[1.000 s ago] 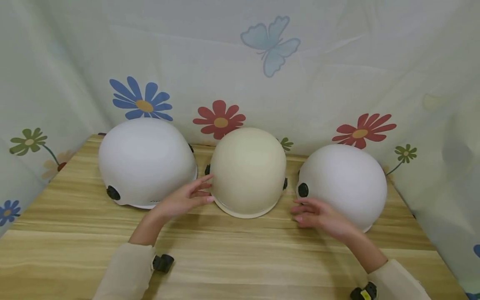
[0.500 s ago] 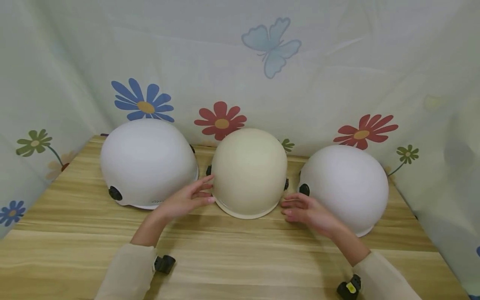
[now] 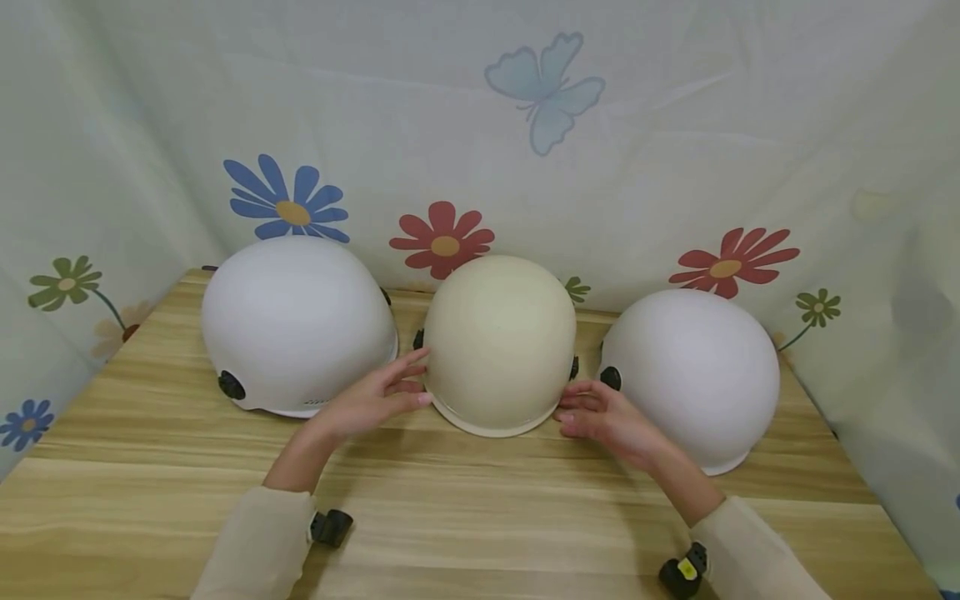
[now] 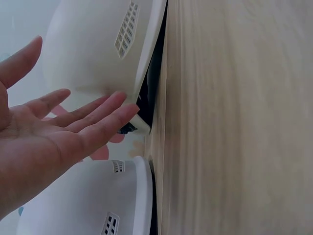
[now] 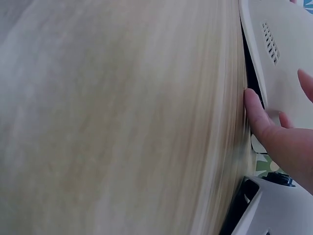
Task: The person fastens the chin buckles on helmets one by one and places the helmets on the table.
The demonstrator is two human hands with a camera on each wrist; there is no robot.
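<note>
Three helmets stand in a row on a wooden table [image 3: 465, 517]. In the middle is a cream helmet [image 3: 498, 342], with a white helmet [image 3: 292, 321] to its left and another white helmet [image 3: 693, 375] to its right. My left hand [image 3: 367, 404] is at the cream helmet's left side, fingers spread and fairly straight; the left wrist view shows its fingertips [image 4: 124, 112] by the lower shell. My right hand [image 3: 611, 421] is at the lower right rim, fingers slightly bent. In the right wrist view one finger [image 5: 257, 110] lies along the rim near the table. Both hands seem to touch the helmet.
A pale curtain [image 3: 600, 200] printed with flowers and a butterfly hangs right behind the helmets and along both sides. Black round fittings [image 3: 231, 385] stick out from the helmets' sides. A black wrist camera [image 3: 330, 527] sits on each sleeve.
My right hand has moved left from in front of the right white helmet to the cream helmet's right rim. The left hand and the helmets have stayed in place.
</note>
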